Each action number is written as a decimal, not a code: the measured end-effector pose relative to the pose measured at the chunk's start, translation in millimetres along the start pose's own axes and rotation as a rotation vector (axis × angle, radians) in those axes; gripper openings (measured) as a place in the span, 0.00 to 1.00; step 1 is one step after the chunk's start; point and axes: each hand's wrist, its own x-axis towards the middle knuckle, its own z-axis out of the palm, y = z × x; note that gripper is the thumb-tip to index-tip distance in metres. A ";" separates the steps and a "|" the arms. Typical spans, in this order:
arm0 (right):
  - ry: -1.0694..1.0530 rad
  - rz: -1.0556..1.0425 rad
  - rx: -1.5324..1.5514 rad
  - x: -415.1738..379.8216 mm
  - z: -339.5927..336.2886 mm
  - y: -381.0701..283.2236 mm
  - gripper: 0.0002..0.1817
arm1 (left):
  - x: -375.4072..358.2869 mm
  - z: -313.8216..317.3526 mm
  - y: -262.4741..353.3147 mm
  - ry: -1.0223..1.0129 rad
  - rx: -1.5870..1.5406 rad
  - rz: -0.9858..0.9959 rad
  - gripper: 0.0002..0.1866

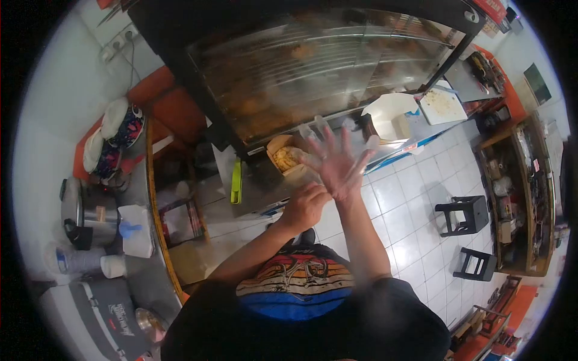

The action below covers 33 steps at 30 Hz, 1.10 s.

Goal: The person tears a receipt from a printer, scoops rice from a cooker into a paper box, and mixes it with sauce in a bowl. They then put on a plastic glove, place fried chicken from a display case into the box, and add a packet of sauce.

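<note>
My right hand (338, 168) is raised with its palm up and fingers spread. A thin clear plastic glove (323, 125) covers it, loose at the fingertips. My left hand (306, 207) is closed at the right wrist, its fingers pinching the edge of the glove. Just beyond the hands, on the counter, sits an open cardboard box (283, 155) holding yellowish food. To the right stands a larger white open carton (388, 120). A bright green holder (236, 182) lies on the counter to the left.
A glass-fronted display cabinet (313, 66) rises behind the counter. A white cutting board (442, 107) with crumbs lies at the right. On the left counter stand a metal cooker (99, 210) and white paper sheets (137, 231). Two black stools (463, 215) stand on the tiled floor.
</note>
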 end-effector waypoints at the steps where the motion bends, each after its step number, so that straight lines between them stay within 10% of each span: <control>1: -0.017 -0.015 -0.006 1.8 5.2 1.8 0.46 | -3.5 0.5 -1.6 -0.014 -0.004 0.060 0.07; 7: 0.209 -0.207 -0.378 22.5 0.7 -22.8 0.36 | 11.8 -16.8 -65.5 -0.184 0.008 -0.039 0.21; 11: 0.241 -0.366 -0.573 28.0 47.4 -36.5 0.33 | 70.6 -68.9 -123.2 -0.066 0.894 -0.278 0.40; 14: 0.138 -0.348 -0.731 35.3 89.9 -31.7 0.30 | 65.5 -43.5 -173.0 0.116 0.972 -0.165 0.38; 22: -0.310 -0.326 -1.436 89.1 161.8 49.0 0.21 | 110.7 26.4 -162.2 0.180 0.163 -0.191 0.25; 25: -0.502 -0.547 -2.117 142.1 164.3 71.1 0.20 | 98.6 -26.7 -118.5 0.011 0.108 0.097 0.21; 26: -0.466 -0.339 -2.439 153.1 201.6 73.3 0.20 | 91.0 -50.1 -100.9 -0.034 0.058 0.195 0.19; 33: -0.342 -0.050 -2.849 251.7 219.4 102.0 0.20 | -62.1 -115.0 -79.1 -0.297 -0.198 -0.253 0.22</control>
